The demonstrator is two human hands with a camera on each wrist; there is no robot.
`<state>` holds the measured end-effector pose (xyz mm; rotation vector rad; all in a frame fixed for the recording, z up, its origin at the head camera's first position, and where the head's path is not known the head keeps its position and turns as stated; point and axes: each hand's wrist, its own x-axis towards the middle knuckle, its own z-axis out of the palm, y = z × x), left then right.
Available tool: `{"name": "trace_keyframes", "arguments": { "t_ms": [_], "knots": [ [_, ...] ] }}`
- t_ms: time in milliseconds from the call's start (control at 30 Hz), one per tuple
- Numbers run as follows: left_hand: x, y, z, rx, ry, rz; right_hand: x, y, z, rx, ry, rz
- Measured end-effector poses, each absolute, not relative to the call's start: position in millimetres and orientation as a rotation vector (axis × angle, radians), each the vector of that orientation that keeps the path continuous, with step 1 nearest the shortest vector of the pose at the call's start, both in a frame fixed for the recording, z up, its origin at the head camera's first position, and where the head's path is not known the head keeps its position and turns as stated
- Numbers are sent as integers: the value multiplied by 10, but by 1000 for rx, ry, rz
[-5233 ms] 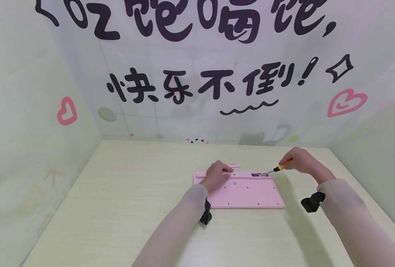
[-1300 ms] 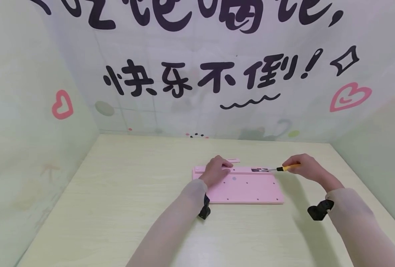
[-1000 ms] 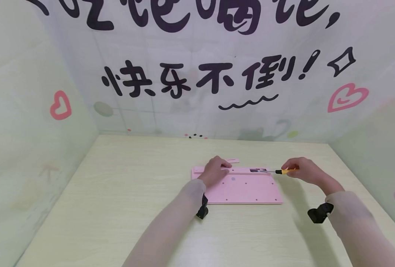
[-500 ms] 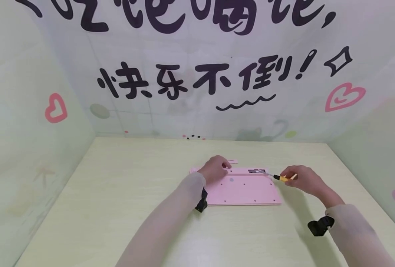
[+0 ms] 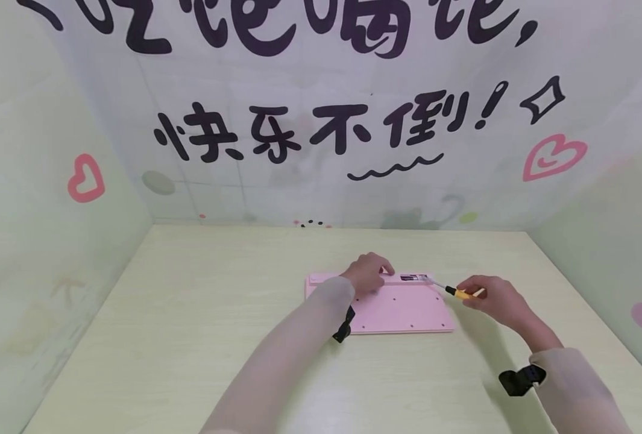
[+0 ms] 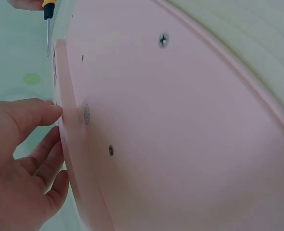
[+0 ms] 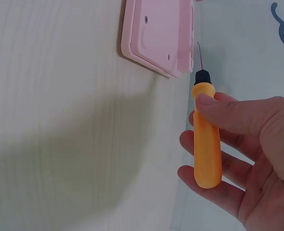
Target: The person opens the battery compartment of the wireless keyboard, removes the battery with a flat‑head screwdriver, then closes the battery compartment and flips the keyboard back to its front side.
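A pink keyboard (image 5: 402, 310) lies underside up on the table, its screws showing. Along its far edge runs a raised ridge (image 6: 67, 82). Near the ridge's right end an uncovered battery compartment (image 5: 412, 278) shows dark contents. My left hand (image 5: 368, 273) rests on the ridge left of that compartment; in the left wrist view its thumb and fingers lie loosely along the edge. My right hand (image 5: 495, 296) holds a screwdriver (image 7: 207, 139) with a yellow handle and black collar, thumb along the handle. The shaft slants up-left, its tip at the compartment's right end.
The keyboard stands on a pale wood-grain table (image 5: 201, 313). A printed cloth wall (image 5: 277, 199) closes off the back, with more printed walls at left and right. A black wrist camera (image 5: 521, 381) is strapped to the right wrist.
My left hand has slid right along the ridge, and the small pink strip behind the keyboard no longer shows. The right hand has come lower and nearer, tilting the screwdriver, its tip still at the compartment.
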<state>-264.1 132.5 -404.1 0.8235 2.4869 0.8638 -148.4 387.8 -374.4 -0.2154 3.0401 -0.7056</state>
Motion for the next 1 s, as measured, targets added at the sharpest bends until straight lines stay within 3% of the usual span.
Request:
{"name": "trace_keyframes", "arguments": {
  "t_ms": [1000],
  "knots": [
    [-2569,1749,-4133,952,2588,641,-1319,4040,-3946,66,3119,-768]
  ]
}}
